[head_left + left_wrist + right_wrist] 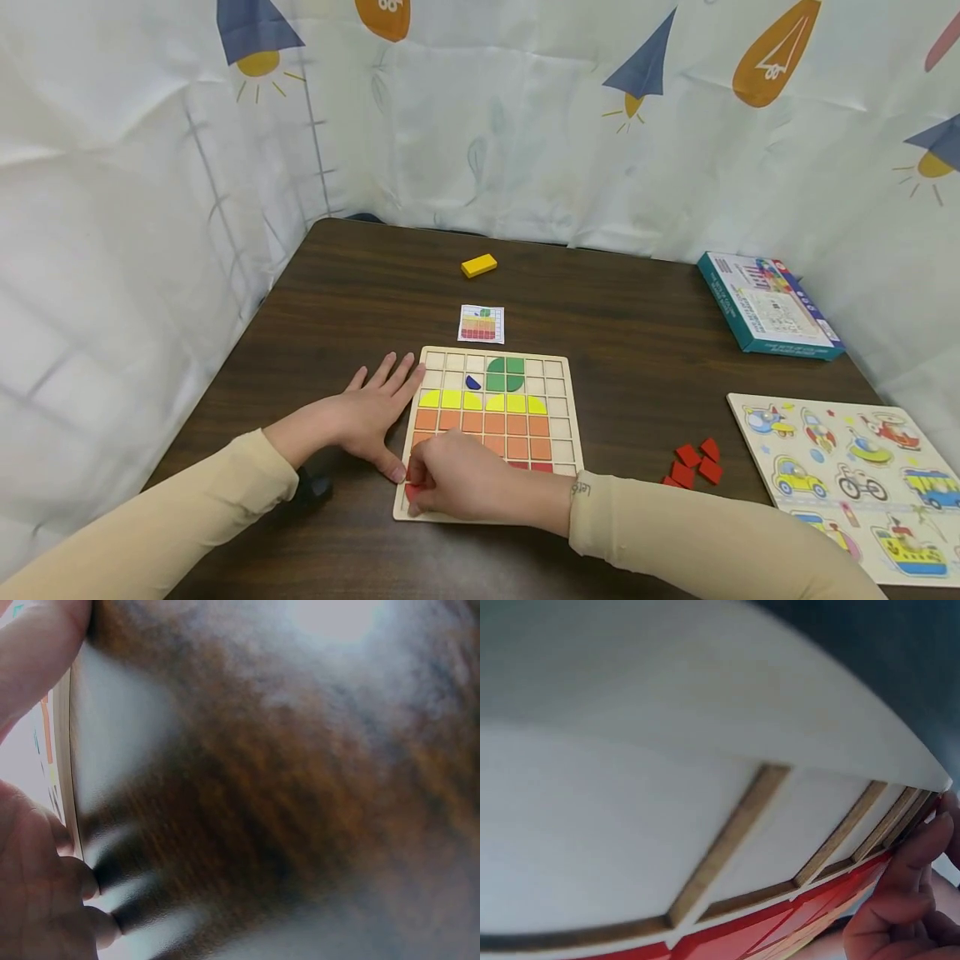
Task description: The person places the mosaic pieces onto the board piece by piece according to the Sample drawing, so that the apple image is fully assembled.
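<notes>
A wooden grid board (566, 429) lies on the dark table, holding green, blue, yellow, orange and red pieces in its cells. At its lower left corner my right hand (468, 477) pinches a small red piece (410, 492) between thumb and fingers. In the right wrist view, the fingertips (922, 844) are down at the far end of a row of bare cells, beside a row of red pieces (742, 930). My left hand (372, 419) rests with fingers spread along the board's left edge, thumb near the lower left corner. The right hand hides part of the lower rows.
Above the board lies a small pattern card (482, 324), with a yellow block (479, 266) farther back. Several loose red pieces (682, 476) lie to the right. Beyond them are a vehicle picture puzzle (832, 450) and a teal-edged box (772, 304). A patterned curtain (465, 108) surrounds the table.
</notes>
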A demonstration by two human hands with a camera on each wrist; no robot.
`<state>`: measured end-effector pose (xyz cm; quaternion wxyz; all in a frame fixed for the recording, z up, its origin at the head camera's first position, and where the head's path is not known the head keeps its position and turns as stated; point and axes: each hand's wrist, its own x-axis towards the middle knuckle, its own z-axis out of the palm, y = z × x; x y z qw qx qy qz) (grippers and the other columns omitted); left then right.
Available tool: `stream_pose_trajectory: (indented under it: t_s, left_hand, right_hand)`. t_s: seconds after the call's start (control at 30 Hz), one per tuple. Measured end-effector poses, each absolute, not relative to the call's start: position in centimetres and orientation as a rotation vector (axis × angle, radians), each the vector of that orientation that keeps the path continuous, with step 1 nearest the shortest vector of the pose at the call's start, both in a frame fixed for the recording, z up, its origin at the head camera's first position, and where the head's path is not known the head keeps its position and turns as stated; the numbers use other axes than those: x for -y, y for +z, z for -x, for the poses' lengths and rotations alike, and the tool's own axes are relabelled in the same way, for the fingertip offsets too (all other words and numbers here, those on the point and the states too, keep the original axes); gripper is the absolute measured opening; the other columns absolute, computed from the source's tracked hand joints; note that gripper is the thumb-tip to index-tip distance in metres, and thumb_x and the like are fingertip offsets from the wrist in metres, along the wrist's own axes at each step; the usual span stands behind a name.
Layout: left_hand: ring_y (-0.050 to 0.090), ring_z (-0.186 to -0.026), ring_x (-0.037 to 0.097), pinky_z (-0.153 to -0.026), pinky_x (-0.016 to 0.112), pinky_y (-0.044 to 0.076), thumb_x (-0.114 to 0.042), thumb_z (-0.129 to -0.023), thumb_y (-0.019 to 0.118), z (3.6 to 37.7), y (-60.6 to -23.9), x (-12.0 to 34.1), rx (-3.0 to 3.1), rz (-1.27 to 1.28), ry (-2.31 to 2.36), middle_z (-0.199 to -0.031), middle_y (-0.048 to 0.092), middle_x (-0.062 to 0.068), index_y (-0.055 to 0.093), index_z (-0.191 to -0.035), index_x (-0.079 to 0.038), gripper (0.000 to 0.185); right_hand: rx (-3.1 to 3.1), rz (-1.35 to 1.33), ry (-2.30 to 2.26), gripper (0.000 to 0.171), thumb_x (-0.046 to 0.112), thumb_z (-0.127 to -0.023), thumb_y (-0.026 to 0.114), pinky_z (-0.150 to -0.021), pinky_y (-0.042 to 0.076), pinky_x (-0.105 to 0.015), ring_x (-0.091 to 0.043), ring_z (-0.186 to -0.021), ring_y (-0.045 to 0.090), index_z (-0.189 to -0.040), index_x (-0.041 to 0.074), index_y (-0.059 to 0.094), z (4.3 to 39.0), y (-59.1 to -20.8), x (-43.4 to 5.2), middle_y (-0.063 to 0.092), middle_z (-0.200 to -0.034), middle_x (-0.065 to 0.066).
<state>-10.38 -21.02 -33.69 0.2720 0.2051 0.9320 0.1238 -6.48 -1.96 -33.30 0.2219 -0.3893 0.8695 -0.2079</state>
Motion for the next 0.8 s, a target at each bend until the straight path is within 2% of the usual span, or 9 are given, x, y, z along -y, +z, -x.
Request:
stream_pose_trajectory:
  t_s: [0.17, 0.37, 0.5, 0.63, 0.8]
  left_hand:
    - [-0.006, -0.156, 0.052, -0.117, 0.078, 0.003, -0.059, -0.062, 0.09, 10.4, -33.7, 21.0, -2.513, -0.544, 0.336, -0.171, -0.003, 0.026, 0.005, -0.163, 0.0, 0.145]
    - [-0.005, -0.156, 0.052, -0.117, 0.078, 0.004, -0.059, -0.063, 0.091, 10.4, -33.7, 21.0, -2.515, -0.551, 0.35, -0.17, -0.002, 0.027, 0.005, -0.163, 0.001, 0.145]
    - [-0.006, -0.156, 0.052, -0.118, 0.077, 0.003, -0.06, -0.063, 0.09, 10.4, -33.7, 21.0, -2.513, -0.539, 0.354, -0.171, -0.003, 0.026, 0.005, -0.163, 0.0, 0.145]
    - [-0.006, -0.156, 0.051, -0.118, 0.077, 0.003, -0.061, -0.062, 0.09, 10.4, -33.7, 21.0, -2.51, -0.534, 0.354, -0.171, -0.003, 0.025, 0.005, -0.163, -0.001, 0.145]
    - [-0.007, -0.156, 0.051, -0.118, 0.077, 0.003, -0.06, -0.063, 0.09, 10.4, -33.6, 21.0, -2.506, -0.544, 0.362, -0.171, -0.003, 0.026, 0.004, -0.163, 0.0, 0.145]
  right_hand:
    - [-2.449, 1.104, -0.493, 0.02, 0.024, -0.085, 0.086, -0.053, 0.039, -0.008, 0.005, -0.054, 0.047, -0.074, 0.019, 0.07, 6.4, -33.4, 2.1, 0.055, -0.059, 0.016]
    - [-2.44, 1.049, -0.595, 0.019, 0.023, -0.084, 0.086, -0.052, 0.04, -0.012, 0.002, -0.055, 0.047, -0.075, 0.016, 0.071, 7.5, -32.1, 1.0, 0.057, -0.06, 0.013]
    - [-2.426, 1.024, -0.686, 0.017, 0.02, -0.084, 0.086, -0.061, 0.046, -0.015, -0.002, -0.063, 0.052, -0.086, 0.011, 0.072, 9.1, -31.2, -1.5, 0.064, -0.07, 0.008]
    - [-2.422, 0.946, -0.75, 0.021, 0.018, -0.085, 0.085, -0.076, 0.055, -0.024, -0.007, -0.077, 0.06, -0.1, 0.009, 0.073, 10.7, -30.8, -5.0, 0.071, -0.087, 0.005]
    - [-2.509, 0.866, -0.753, 0.022, 0.015, -0.086, 0.083, -0.083, 0.058, -0.037, -0.008, -0.087, 0.064, -0.105, 0.009, 0.072, 12.0, -30.8, -10.4, 0.072, -0.095, 0.004]
